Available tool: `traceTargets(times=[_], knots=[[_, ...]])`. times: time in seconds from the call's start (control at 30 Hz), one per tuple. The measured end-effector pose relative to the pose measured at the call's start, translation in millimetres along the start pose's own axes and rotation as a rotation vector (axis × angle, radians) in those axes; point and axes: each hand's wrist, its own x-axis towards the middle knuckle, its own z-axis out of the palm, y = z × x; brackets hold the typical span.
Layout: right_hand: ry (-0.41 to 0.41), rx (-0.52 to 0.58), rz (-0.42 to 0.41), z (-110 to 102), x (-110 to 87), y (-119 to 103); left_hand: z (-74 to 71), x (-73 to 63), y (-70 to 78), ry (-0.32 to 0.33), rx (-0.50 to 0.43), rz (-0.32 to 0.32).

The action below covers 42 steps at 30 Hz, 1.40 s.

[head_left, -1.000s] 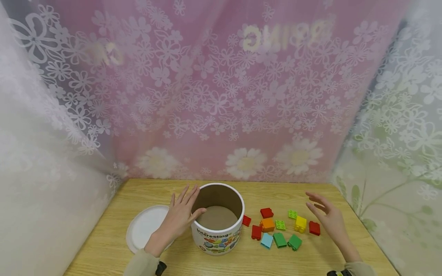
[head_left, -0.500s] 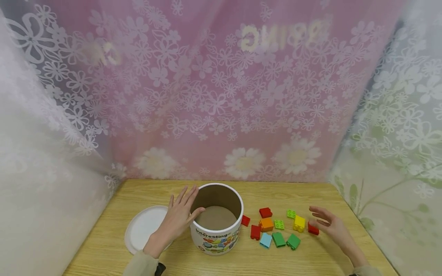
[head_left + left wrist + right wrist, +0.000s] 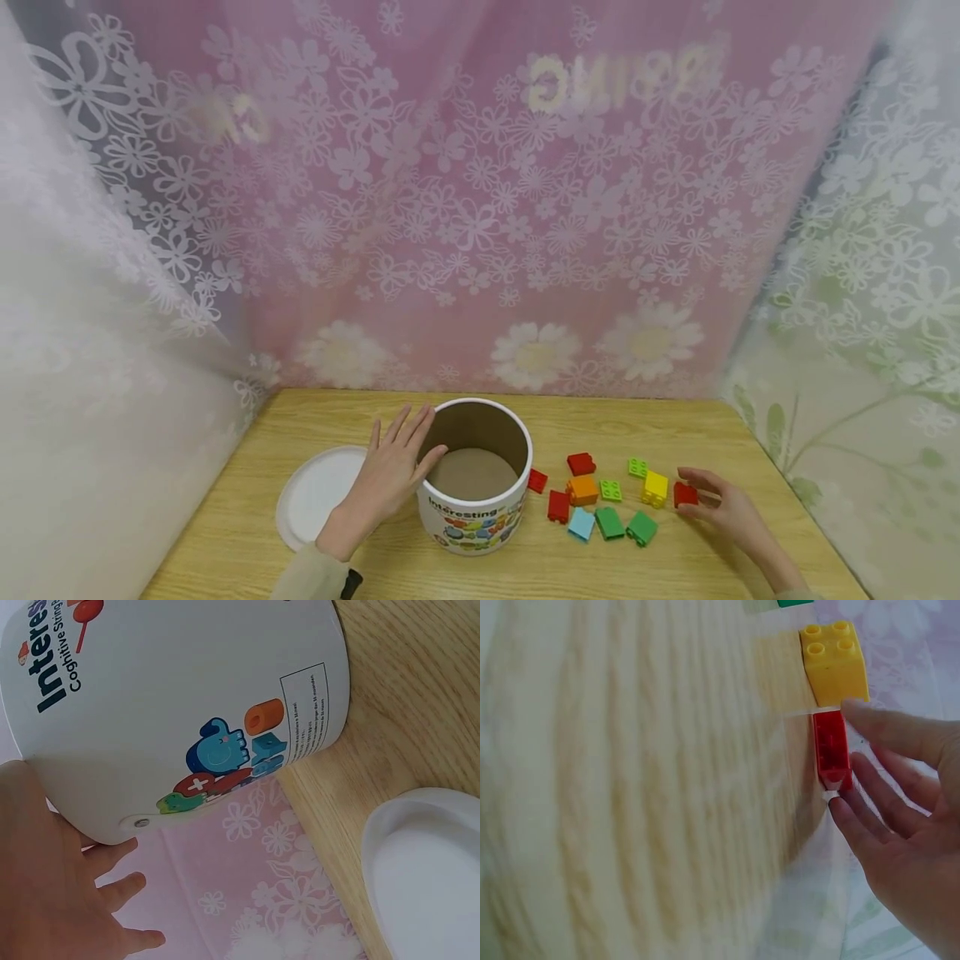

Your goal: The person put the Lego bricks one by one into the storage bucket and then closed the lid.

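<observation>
Here, right grip around the rightmost red brick.

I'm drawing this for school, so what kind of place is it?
Perhaps a screened-off play corner indoors: flowery curtains hang on three sides around a wood-grained table, and colorful toy bricks lie on it.

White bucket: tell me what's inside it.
In the head view, the white bucket shows a brown inner wall and bottom, with nothing lying on the visible part. Its near side hides the nearest strip of the bottom.
</observation>
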Motion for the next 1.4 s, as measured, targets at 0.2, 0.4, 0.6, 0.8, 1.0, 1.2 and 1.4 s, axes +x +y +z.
traceTargets(times=[0.2,0.4,0.6,0.8,1.0,1.2,1.4], knots=[[0.013,-0.034,0.021,3,1.4,-1,1.4,-1.3,0.1,0.034,0.028,0.008],[0.027,-0.064,0.069,4,2.0,-2,2.6,-1.8,-0.6,0.041,0.039,0.022],[0.068,-0.094,0.065,3,1.9,-8,5.0,-1.2,-1.8,0.03,0.036,0.021],[0.083,-0.103,0.058,-1,3.4,-28,5.5,-1.2,-3.8,0.028,0.042,0.023],[0.098,-0.133,0.034,-3,6.3,-52,5.2,-2.2,-4.8,0.029,0.033,0.021],[0.117,-0.172,-0.02,-1,10.2,-79,5.2,-3.1,-5.3,0.045,0.037,0.032],[0.107,-0.158,-0.042,3,14.5,-106,5.4,-3.6,-4.8,0.056,0.023,0.044]])
